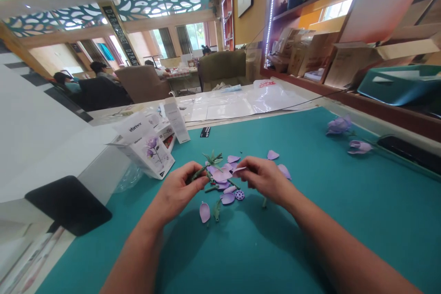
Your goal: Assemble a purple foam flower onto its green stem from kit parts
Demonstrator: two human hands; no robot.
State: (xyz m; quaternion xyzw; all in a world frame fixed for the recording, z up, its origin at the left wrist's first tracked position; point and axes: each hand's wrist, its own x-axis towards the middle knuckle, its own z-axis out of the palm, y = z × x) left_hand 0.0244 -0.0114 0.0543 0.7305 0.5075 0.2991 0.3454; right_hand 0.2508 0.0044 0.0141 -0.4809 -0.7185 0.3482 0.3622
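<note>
My left hand (184, 186) is closed round a green plastic flower stem (199, 173), whose leafy green top (214, 160) points up and to the right. Between the thumb and fingers of my right hand (263, 177) is a light purple petal (238, 169). Below and between both hands lies a pile of loose lilac petals (222, 174) and green stem pieces. A purple openwork disc (240, 195) sits at the pile's front, near a green leaf piece (217, 211) and a single cupped petal (204, 212). More petals (273, 154) lie beyond my right hand.
A white box with a flower picture (151, 154) stands at the left, with a black tablet-like panel (70, 205) nearer me. Purple flowers (339, 125) lie at the right beside a black case (409, 150). Everything rests on a teal mat (344, 202). Several people sit far off.
</note>
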